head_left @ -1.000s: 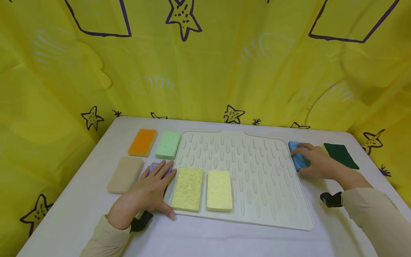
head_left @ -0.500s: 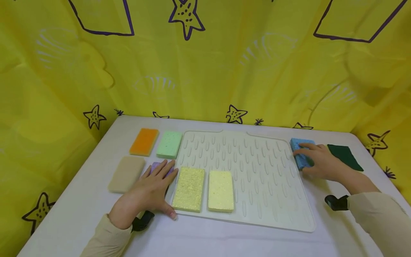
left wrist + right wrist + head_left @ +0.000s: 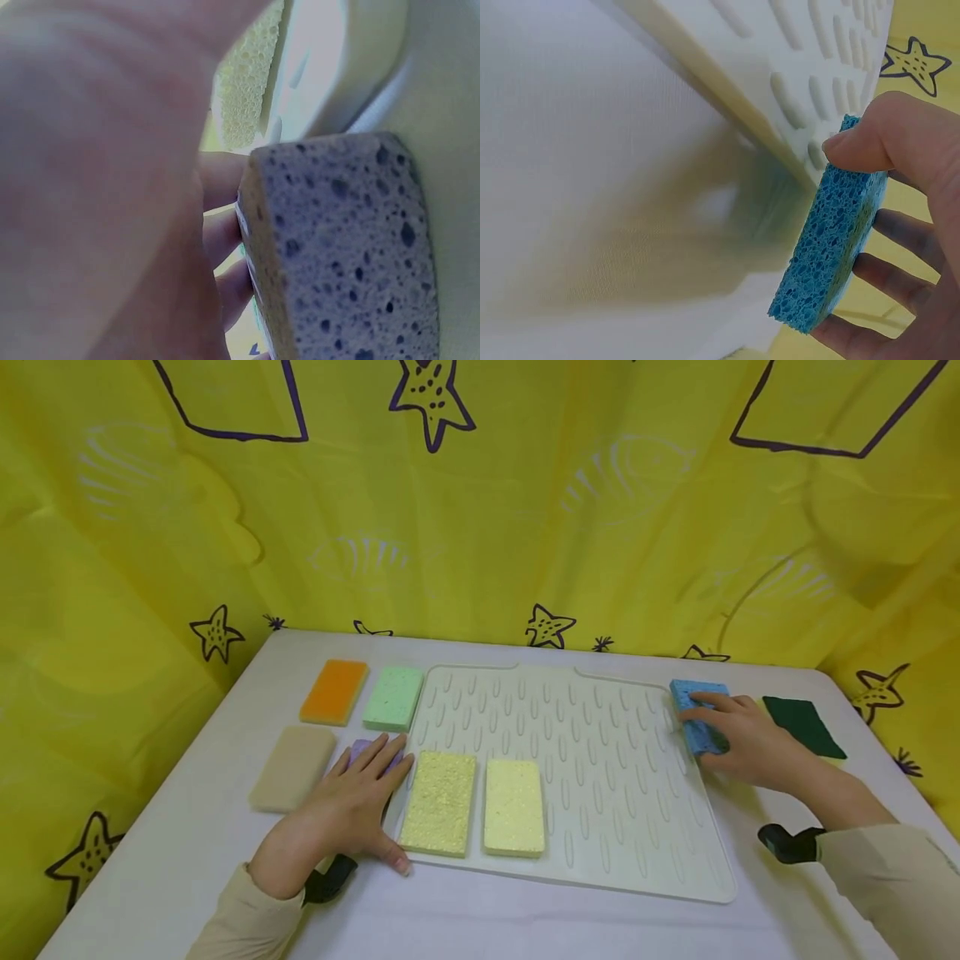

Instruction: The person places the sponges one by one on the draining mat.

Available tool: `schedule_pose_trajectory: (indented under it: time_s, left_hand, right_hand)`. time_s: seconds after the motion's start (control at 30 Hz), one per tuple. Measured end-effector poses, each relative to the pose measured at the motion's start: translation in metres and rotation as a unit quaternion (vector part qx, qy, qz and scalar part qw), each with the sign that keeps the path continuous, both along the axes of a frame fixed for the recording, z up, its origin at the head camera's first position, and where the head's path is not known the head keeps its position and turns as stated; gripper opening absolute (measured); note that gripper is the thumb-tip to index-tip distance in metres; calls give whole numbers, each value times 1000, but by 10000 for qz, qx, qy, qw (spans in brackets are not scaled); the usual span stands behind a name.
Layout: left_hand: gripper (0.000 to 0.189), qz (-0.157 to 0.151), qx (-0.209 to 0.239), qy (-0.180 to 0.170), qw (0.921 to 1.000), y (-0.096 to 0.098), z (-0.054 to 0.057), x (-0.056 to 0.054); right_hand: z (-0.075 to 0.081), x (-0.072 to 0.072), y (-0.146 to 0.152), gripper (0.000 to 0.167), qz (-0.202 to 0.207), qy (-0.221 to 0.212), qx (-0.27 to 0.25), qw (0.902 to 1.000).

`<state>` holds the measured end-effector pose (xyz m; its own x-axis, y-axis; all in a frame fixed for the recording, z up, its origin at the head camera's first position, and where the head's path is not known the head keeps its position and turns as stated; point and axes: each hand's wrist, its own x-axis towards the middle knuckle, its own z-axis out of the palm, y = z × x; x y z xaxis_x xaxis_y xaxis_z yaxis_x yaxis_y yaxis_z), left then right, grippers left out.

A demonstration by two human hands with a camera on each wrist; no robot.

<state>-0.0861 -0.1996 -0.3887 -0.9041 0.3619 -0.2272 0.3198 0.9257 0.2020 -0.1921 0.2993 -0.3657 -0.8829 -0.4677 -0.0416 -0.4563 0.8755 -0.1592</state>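
One blue sponge (image 3: 825,240) pinched in right hand (image 3: 753,745), at white mat (image 3: 600,793)'s right edge. Left hand (image 3: 343,806), fingers spread, touches purple sponge (image 3: 352,247) left of mat.

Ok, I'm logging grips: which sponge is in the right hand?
The blue sponge at the right edge of the white mat: the right hand grips it, and no other sponge is blue.

Yellow cloth (image 3: 487,527) hung in loose folds across the upper frame and down both sides, printed with dark-outlined starfish (image 3: 432,402) and pale fish (image 3: 630,477). White table (image 3: 465,922) spanned the lower frame; soft shadow (image 3: 798,893) at lower right.
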Motion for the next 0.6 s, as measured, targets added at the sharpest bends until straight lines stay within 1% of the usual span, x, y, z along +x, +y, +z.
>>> schedule_pose_trajectory:
  time_s: [0.17,0.3,0.5,0.6]
  left_hand:
    - [138,-17,50,10,10000,-1,0,1]
    - [137,-23,9,13,10000,-1,0,1]
    - [136,-54,9,89,9999,-1,0,-1]
    - [136,-32,-26,61,10000,-1,-1,0]
  right_hand:
    - [3,8,-7,50,114,222,-53,9997]
    - [4,14,-10,49,222,315,-98,9992]
    - [5,20,-16,51,367,563,-165,9976]
    - [6,24,-20,52,426,618,-181,9970]
